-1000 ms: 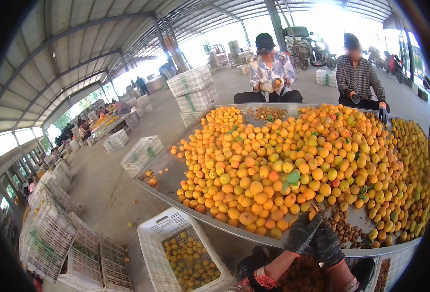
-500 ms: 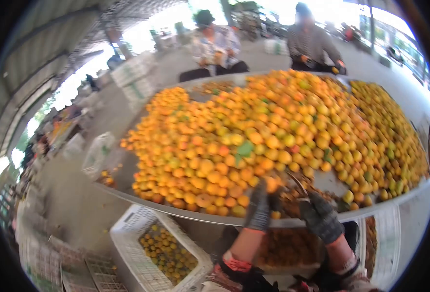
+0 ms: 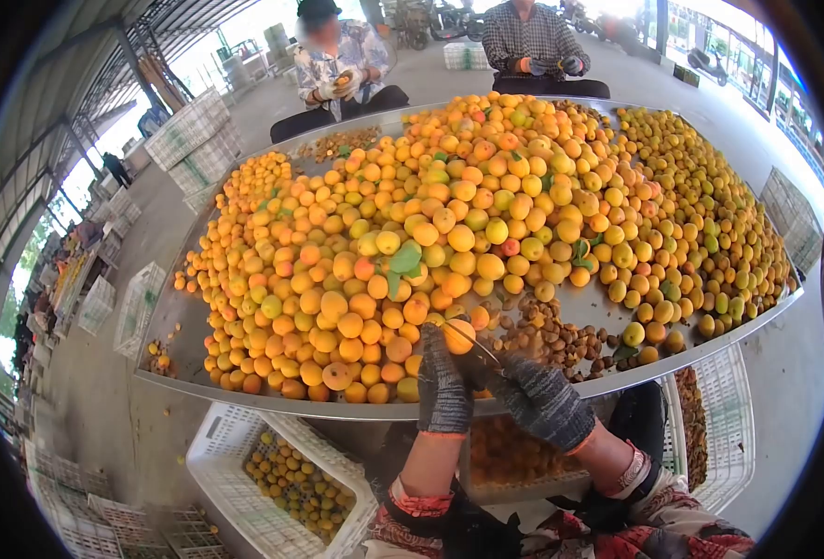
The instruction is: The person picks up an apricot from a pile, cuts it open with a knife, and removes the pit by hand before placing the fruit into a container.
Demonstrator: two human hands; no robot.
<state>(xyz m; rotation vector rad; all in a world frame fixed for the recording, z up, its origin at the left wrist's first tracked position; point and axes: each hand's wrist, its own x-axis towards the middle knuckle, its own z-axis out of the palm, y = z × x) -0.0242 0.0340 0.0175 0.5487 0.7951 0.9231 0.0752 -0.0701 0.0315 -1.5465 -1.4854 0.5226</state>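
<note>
My left hand (image 3: 444,382), in a grey knitted glove, is closed around an orange apricot (image 3: 458,336) at the table's near edge. Just to its right, my right hand (image 3: 544,402), gloved alike, grips a thin curved metal tool (image 3: 475,343) whose tip reaches to the fruit. A large heap of apricots (image 3: 337,270) spreads over the metal table (image 3: 607,380) beyond both hands. Brown pits (image 3: 547,331) lie in a pile just past my right hand. Green leaves (image 3: 404,264) rest on the heap.
A white crate (image 3: 221,456) with small fruit stands below at left, another (image 3: 728,410) at right. Across the table sit two people, one in a patterned shirt (image 3: 365,56), one in a checked shirt (image 3: 533,42). Stacked crates (image 3: 193,140) stand at back left.
My right hand and the tool have moved left, up to the apricot in my left hand. The view has shifted, so the heap and both people appear further left and higher.
</note>
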